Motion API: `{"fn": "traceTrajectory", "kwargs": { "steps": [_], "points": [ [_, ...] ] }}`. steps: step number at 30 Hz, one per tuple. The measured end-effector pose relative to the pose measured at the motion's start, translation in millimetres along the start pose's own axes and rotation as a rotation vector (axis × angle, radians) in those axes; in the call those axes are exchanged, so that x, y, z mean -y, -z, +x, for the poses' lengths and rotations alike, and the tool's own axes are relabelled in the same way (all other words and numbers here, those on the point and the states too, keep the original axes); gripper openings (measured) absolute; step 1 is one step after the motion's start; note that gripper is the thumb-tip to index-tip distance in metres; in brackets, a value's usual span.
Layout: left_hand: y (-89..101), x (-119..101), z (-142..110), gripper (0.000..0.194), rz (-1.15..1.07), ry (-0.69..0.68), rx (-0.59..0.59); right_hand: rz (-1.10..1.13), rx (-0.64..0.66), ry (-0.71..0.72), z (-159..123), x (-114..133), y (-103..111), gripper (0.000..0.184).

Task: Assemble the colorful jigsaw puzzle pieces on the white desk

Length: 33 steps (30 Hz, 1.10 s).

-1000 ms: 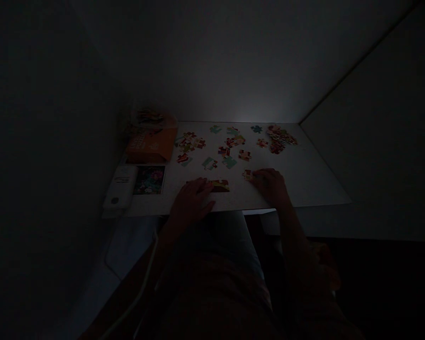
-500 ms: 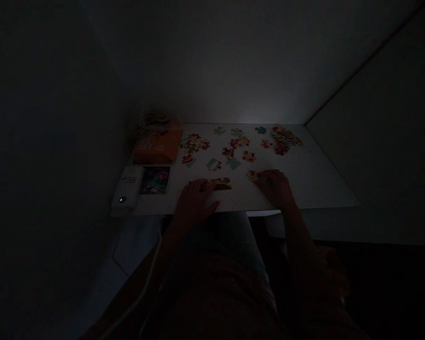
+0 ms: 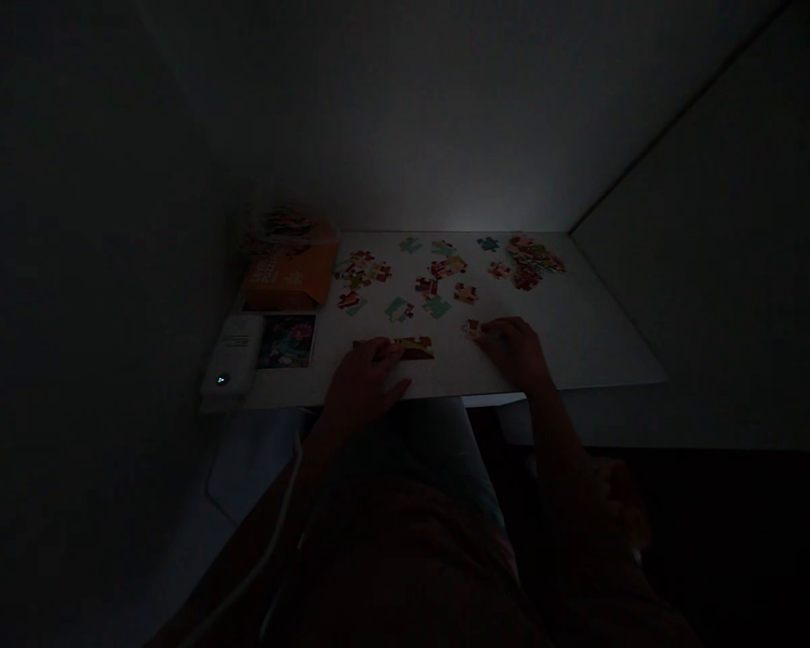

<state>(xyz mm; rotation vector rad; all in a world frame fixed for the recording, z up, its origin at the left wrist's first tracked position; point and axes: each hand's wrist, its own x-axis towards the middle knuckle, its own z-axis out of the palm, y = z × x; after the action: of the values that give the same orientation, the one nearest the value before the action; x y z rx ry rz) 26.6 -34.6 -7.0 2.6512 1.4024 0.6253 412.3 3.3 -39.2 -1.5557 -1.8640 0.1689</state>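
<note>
My left hand [image 3: 365, 376] lies on the table's near part, its thumb spread away from the fingers. Its fingertips rest on a strip of joined puzzle pieces [image 3: 418, 348] in brown and yellow-green, covering the strip's left part. To the right, my right hand [image 3: 518, 353] pinches the edge of a single pale and reddish puzzle piece [image 3: 472, 329], which is at the table surface, apart from the strip. Beyond the hands lie loose teal pieces [image 3: 436, 307] and a reddish piece [image 3: 466, 292]. The dim light hides fine detail.
On the white table [image 3: 580, 346], an orange puzzle box [image 3: 290, 279] stands at the back left, a picture card [image 3: 287, 341] and a white device [image 3: 233, 355] in front of it. A heap of pieces [image 3: 533, 261] lies at the back right. A cable [image 3: 287, 504] crosses my left arm.
The whole scene has shifted slightly left in view. Both hands keep nearly the same places relative to the strip and the held puzzle piece.
</note>
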Motion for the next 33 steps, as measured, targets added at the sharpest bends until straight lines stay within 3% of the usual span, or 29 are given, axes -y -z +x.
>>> {"fn": "traceTrajectory", "kwargs": {
  "steps": [15,25,33],
  "points": [
    [-0.9,-2,0,0.058,0.006,-0.001,-0.009,0.024,-0.018,0.016,0,6,4,0.047],
    [1.3,-1,0,0.059,-0.025,0.006,0.007,0.041,-0.049,-0.088,0,8,5,0.061],
    [0.9,0,1,0.058,0.001,0.011,0.016,0.019,-0.054,-0.057,-2,13,7,0.041]
  ]
}}
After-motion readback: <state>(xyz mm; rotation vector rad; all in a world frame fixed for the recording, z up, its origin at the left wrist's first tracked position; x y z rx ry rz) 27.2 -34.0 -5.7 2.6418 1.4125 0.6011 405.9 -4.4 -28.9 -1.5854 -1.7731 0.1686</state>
